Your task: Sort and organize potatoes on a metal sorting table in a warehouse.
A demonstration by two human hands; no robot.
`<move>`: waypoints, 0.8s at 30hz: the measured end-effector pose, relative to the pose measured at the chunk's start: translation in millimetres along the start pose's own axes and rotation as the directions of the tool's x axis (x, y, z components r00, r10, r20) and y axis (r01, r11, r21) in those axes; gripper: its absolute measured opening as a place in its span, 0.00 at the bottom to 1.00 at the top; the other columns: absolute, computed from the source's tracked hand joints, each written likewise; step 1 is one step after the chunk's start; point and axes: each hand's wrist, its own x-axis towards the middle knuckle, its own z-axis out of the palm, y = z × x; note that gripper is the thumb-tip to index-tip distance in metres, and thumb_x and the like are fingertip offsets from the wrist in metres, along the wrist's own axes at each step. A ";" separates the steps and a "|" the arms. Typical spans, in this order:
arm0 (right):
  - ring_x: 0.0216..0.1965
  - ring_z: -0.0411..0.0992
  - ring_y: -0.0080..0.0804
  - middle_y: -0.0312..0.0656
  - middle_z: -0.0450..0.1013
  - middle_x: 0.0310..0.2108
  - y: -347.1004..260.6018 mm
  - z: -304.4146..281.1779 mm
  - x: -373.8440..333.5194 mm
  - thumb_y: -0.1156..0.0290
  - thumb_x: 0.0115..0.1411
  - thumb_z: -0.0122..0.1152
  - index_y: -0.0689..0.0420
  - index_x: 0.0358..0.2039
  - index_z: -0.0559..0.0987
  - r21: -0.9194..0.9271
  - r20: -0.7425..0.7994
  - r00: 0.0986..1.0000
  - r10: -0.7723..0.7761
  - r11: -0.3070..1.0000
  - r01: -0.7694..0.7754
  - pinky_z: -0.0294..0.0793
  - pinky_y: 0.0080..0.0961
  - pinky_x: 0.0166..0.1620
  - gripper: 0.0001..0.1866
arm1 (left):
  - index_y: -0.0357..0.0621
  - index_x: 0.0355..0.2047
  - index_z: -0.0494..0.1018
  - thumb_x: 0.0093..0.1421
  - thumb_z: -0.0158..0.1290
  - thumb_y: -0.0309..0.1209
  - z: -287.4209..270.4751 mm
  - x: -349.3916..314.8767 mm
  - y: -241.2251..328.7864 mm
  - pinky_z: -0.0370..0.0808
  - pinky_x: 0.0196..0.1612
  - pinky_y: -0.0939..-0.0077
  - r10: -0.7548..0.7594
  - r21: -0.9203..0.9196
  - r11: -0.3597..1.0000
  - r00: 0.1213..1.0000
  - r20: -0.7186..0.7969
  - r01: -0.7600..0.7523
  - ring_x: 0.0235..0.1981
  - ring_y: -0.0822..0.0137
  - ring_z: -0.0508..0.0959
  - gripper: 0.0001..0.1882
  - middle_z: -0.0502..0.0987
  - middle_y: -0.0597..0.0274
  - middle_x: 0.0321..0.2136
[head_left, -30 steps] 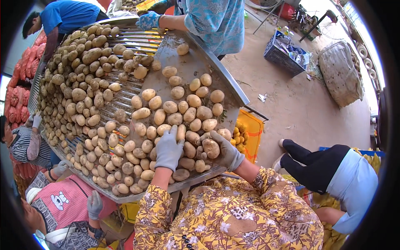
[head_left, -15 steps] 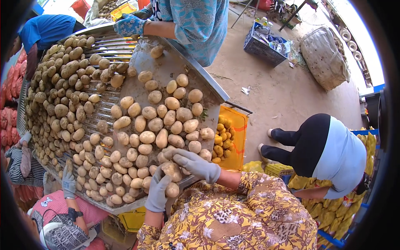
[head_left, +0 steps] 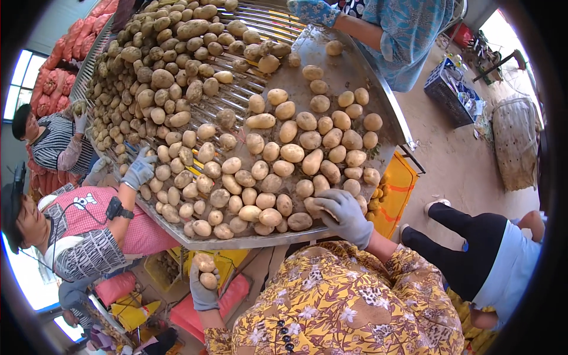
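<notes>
My left hand (head_left: pixel 204 296), in a grey glove, is off the table's near edge, closed around two potatoes (head_left: pixel 205 262) that show above the fingers. My right hand (head_left: pixel 348 218), gloved alike, lies at the near edge of the metal sorting table (head_left: pixel 349 74). Its fingers curl over a potato (head_left: pixel 312 206), partly hidden under the glove. Many loose tan potatoes (head_left: pixel 271 183) spread over the flat part of the table. Dirtier ones pile up on the bars (head_left: pixel 269 18) at the far left.
A co-worker's gloved hand (head_left: pixel 139 168) touches potatoes at the left edge. Another person's blue patterned glove (head_left: pixel 313 12) rests at the far side. An orange crate (head_left: pixel 399 192) with potatoes stands right of the table. Someone in light blue (head_left: pixel 509 272) bends at right.
My left hand has left the potatoes on the table and moved down and left, past the edge, with two potatoes. My right hand has shifted over another potato. The view has turned left.
</notes>
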 end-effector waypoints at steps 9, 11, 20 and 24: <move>0.61 0.68 0.49 0.44 0.72 0.57 -56.2 114.8 71.1 0.63 0.61 0.66 0.53 0.59 0.75 0.041 0.151 0.959 -0.240 0.971 0.237 0.67 0.49 0.61 0.25 | 0.36 0.62 0.71 0.64 0.61 0.31 21.1 10.7 -3.5 0.67 0.66 0.55 0.486 0.827 0.517 0.871 -0.070 -0.222 0.60 0.47 0.73 0.27 0.73 0.43 0.60; 0.65 0.65 0.52 0.47 0.71 0.61 -59.4 128.6 89.0 0.62 0.61 0.67 0.53 0.60 0.75 -0.106 0.015 0.982 -0.187 0.976 0.188 0.62 0.52 0.66 0.27 | 0.37 0.62 0.71 0.63 0.62 0.29 72.2 30.4 -17.5 0.67 0.67 0.58 0.558 0.887 0.212 0.796 0.234 -0.409 0.62 0.47 0.72 0.28 0.71 0.44 0.62; 0.72 0.60 0.51 0.46 0.66 0.68 -14.0 90.9 52.2 0.56 0.63 0.64 0.44 0.62 0.77 -0.271 0.335 0.920 -0.203 0.914 0.301 0.51 0.69 0.71 0.27 | 0.44 0.72 0.62 0.63 0.59 0.48 165.6 57.9 -79.1 0.50 0.74 0.38 0.359 0.776 -0.360 0.691 0.627 -0.517 0.72 0.38 0.58 0.40 0.59 0.42 0.72; 0.70 0.61 0.51 0.47 0.66 0.67 -2.4 49.6 14.4 0.63 0.60 0.68 0.48 0.63 0.75 -0.379 0.020 0.999 -0.035 0.925 0.040 0.55 0.57 0.72 0.29 | 0.42 0.72 0.62 0.62 0.62 0.45 147.4 40.3 -56.1 0.54 0.73 0.42 0.142 0.612 -0.264 0.598 0.789 -0.745 0.70 0.39 0.60 0.42 0.60 0.40 0.71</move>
